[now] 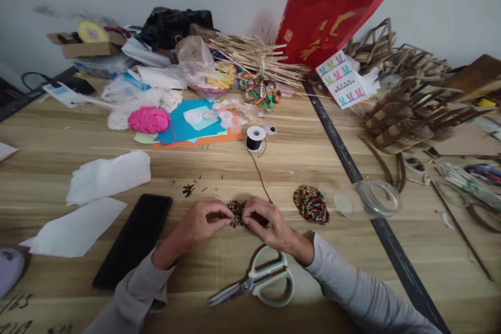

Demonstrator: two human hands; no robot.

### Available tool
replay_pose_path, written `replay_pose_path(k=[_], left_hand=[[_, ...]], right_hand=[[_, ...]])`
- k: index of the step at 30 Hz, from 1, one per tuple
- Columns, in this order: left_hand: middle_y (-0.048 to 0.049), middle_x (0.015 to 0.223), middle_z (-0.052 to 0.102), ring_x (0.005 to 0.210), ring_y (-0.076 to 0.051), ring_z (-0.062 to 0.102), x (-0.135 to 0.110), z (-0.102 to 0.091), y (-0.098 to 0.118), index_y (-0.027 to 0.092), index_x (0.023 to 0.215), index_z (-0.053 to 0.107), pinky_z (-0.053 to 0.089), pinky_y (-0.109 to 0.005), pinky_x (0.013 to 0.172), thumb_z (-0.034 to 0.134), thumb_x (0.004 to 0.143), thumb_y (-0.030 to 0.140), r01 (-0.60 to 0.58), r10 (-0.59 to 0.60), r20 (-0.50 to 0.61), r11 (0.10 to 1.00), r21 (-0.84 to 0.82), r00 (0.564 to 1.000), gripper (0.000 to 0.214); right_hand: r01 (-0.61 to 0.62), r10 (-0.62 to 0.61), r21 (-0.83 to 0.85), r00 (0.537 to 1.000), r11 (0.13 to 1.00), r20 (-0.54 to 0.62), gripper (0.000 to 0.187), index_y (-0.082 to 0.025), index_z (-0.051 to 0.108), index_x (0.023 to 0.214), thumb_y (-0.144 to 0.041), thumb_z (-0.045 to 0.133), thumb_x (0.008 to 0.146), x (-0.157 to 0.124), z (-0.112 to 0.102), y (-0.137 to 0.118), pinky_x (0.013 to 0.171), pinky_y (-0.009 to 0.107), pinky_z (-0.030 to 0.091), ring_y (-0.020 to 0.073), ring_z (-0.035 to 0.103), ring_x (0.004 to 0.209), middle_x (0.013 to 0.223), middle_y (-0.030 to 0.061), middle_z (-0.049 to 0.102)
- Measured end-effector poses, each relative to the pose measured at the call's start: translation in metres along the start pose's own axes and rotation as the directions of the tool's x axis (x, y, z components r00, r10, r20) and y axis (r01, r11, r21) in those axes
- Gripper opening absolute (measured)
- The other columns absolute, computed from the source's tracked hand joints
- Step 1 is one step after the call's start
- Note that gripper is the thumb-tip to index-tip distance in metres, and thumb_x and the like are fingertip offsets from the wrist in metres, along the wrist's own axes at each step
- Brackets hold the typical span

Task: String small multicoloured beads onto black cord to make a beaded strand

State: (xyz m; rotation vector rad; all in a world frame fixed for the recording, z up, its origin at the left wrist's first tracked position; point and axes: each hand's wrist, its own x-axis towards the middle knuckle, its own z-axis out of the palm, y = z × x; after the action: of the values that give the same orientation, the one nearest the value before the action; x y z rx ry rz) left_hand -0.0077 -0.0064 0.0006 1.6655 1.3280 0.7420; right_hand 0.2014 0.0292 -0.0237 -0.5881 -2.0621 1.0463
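A small pile of multicoloured beads (237,214) lies on the table between my two hands. My left hand (199,223) reaches the pile's left side, thumb and forefinger pinched together; whatever is between them is too small to make out. On the right side, my right hand (270,222) is closed in a pinch on the black cord (257,169), whose end is hidden by the fingers. That cord runs back to a white spool (255,138) wound with black. Scissors (258,283) with pale handles lie slightly open below my right hand.
Right of my hands sits a coil of strung beads (312,204), beside a clear plastic container (378,199). A black phone (135,240) and white papers (109,176) lie left. Pink yarn (149,119), coloured sheets and a red bag (332,10) stand farther back; woven baskets (407,115) are right.
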Motion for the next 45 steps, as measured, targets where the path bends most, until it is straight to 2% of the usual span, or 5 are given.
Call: replay_pose_path(k=[15, 23, 45], left_hand=[[-0.0051, 0.077, 0.075, 0.074, -0.018, 0.068, -0.0008, 0.0026, 0.0062, 0.016, 0.075, 0.072, 0.051, -0.025, 0.069, 0.062, 0.075, 0.013, 0.005, -0.005, -0.004, 1.000, -0.011, 1.000, 0.010], [-0.0044, 0.077, 0.076, 0.073, -0.018, 0.068, -0.0007, 0.0029, 0.0054, 0.016, 0.075, 0.072, 0.050, -0.025, 0.069, 0.064, 0.076, 0.015, 0.020, -0.020, 0.012, 0.999, 0.034, 1.000, 0.008], [-0.0045, 0.075, 0.075, 0.071, -0.018, 0.067, -0.0007, 0.0050, 0.0038, 0.016, 0.075, 0.071, 0.050, -0.026, 0.068, 0.064, 0.077, 0.021, 0.015, -0.015, -0.008, 1.000, 0.020, 1.000, 0.009]], right_hand=[[0.027, -0.027, -0.015, 0.999, 1.000, 0.025, 0.018, -0.018, 0.055, 0.079, -0.026, 0.050, 0.094, 0.0008, 0.0008, -0.0016, 0.068, 0.030, 0.045, 0.0176, 0.055, 0.072, 0.074, 0.0059, 0.060], [0.046, -0.045, -0.014, 0.998, 0.999, 0.041, 0.019, -0.017, 0.055, 0.078, -0.025, 0.049, 0.094, 0.0016, -0.0005, -0.0043, 0.069, 0.031, 0.045, 0.0181, 0.055, 0.073, 0.074, 0.0066, 0.060], [0.066, -0.062, -0.072, 0.996, 0.995, 0.063, 0.019, -0.018, 0.055, 0.078, -0.026, 0.048, 0.094, 0.0029, -0.0013, -0.0066, 0.069, 0.031, 0.046, 0.0179, 0.055, 0.072, 0.073, 0.0066, 0.060]])
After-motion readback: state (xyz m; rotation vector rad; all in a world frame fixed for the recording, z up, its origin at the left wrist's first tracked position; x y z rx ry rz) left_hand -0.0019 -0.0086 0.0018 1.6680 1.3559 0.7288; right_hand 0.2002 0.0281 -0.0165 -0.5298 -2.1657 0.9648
